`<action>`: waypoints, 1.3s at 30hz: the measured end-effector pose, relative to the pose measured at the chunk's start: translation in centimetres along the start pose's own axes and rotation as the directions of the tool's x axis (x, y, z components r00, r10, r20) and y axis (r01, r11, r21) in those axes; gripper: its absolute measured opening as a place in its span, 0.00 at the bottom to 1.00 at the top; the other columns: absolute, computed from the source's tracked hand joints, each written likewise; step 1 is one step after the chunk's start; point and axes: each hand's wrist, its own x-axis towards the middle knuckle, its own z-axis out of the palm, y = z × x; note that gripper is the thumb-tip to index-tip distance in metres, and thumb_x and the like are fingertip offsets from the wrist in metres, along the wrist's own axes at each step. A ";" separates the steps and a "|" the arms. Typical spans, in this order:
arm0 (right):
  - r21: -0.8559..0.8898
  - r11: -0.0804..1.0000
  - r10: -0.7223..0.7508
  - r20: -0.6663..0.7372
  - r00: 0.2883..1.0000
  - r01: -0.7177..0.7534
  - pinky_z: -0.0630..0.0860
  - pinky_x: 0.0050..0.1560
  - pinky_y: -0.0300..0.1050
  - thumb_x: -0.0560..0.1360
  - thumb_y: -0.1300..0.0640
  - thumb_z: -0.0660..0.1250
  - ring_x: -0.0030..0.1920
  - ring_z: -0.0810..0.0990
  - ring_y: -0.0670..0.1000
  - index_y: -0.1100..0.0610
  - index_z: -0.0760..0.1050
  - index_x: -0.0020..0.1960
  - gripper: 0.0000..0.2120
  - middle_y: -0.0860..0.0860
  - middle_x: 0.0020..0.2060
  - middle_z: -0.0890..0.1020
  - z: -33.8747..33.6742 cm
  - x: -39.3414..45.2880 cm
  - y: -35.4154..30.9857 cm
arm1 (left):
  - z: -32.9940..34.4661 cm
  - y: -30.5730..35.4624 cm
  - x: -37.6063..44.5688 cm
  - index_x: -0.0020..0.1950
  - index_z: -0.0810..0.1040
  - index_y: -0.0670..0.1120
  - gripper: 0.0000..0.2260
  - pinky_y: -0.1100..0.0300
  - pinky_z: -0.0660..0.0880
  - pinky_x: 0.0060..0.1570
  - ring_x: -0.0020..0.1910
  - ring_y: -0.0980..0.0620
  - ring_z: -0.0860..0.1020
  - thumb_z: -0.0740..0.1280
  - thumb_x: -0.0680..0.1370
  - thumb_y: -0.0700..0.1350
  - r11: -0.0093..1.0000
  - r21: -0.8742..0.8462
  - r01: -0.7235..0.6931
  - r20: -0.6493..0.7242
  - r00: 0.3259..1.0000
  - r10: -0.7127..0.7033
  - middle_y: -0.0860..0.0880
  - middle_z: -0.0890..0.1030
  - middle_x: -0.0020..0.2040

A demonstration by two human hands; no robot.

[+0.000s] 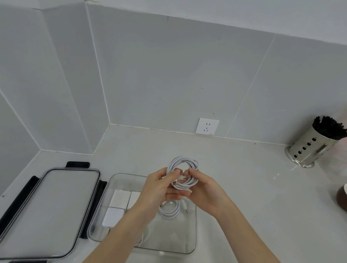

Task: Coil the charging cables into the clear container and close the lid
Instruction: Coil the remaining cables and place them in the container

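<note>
Your left hand [159, 185] and right hand [203, 189] both pinch a coiled white cable [185, 170], holding it above the far edge of the clear container [192, 239]. Inside the container lie white charger blocks [119, 200] and a second coiled cable [170, 211]. The lid [44, 210], with black latches, rests on the table [255, 213] just left of the container.
</note>
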 end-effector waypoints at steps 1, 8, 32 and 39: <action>-0.008 1.000 -0.027 0.005 1.000 0.027 0.74 0.54 0.46 0.72 0.52 0.62 0.45 0.82 0.52 0.57 0.82 0.42 0.13 0.53 0.42 0.84 0.0 0.1 0.1 | 0.0 0.0 0.0 0.48 0.79 0.42 0.07 0.63 0.77 0.28 0.31 0.47 0.83 0.65 0.76 0.43 1.000 -0.024 0.005 -0.002 1.000 -0.005 0.46 0.84 0.35; 0.026 0.996 -0.090 0.112 0.990 0.088 0.75 0.53 0.47 0.61 0.63 0.64 0.50 0.79 0.56 0.64 0.79 0.51 0.19 0.58 0.48 0.83 -0.6 0.5 0.0 | -0.5 0.4 0.0 0.40 0.82 0.45 0.10 0.65 0.77 0.27 0.29 0.51 0.83 0.63 0.77 0.42 0.985 -0.166 0.048 0.027 0.999 -0.044 0.46 0.84 0.33; -0.885 0.453 -0.357 -0.065 0.932 0.112 0.73 0.50 0.35 0.72 0.65 0.67 0.43 0.80 0.40 0.44 0.81 0.45 0.15 0.40 0.41 0.84 -0.8 -0.6 -1.1 | -1.4 -0.1 0.2 0.44 0.75 0.39 0.07 0.62 0.80 0.32 0.33 0.48 0.84 0.62 0.78 0.42 0.998 -0.054 0.045 0.039 0.998 -0.043 0.47 0.84 0.34; -0.518 0.854 -0.086 -0.214 0.973 -0.038 0.78 0.57 0.51 0.70 0.65 0.63 0.51 0.82 0.55 0.58 0.76 0.56 0.15 0.55 0.48 0.84 -0.2 -0.7 1.0 | -2.6 -2.3 0.3 0.50 0.77 0.41 0.08 0.61 0.80 0.33 0.34 0.48 0.84 0.62 0.78 0.44 0.994 0.038 0.103 0.021 0.994 -0.103 0.46 0.85 0.36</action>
